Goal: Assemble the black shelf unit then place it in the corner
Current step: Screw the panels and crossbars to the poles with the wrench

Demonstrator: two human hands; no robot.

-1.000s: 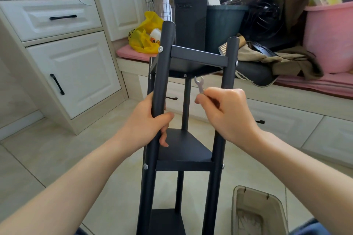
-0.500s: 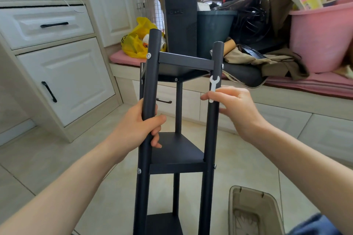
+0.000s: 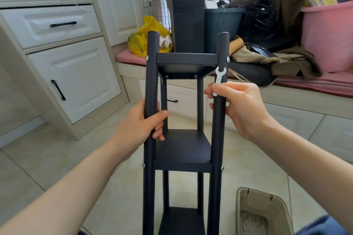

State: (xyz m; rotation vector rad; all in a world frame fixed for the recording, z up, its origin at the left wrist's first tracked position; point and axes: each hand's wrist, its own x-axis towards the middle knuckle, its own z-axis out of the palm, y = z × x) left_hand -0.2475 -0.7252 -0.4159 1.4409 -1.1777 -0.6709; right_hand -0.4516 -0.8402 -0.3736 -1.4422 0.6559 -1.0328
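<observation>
Head view: left hand unchanged, fingers wrapped round the left front post of the black shelf unit. The unit stands upright on the floor between the hands, three shelves fitted. Right hand has shifted from under the top shelf out to the right front post. It now pinches the small wrench in front of that post, open end up, just below the side bolt. Judgement: that bolt gets tightened next; assembly near done, corner placement pending.
</observation>
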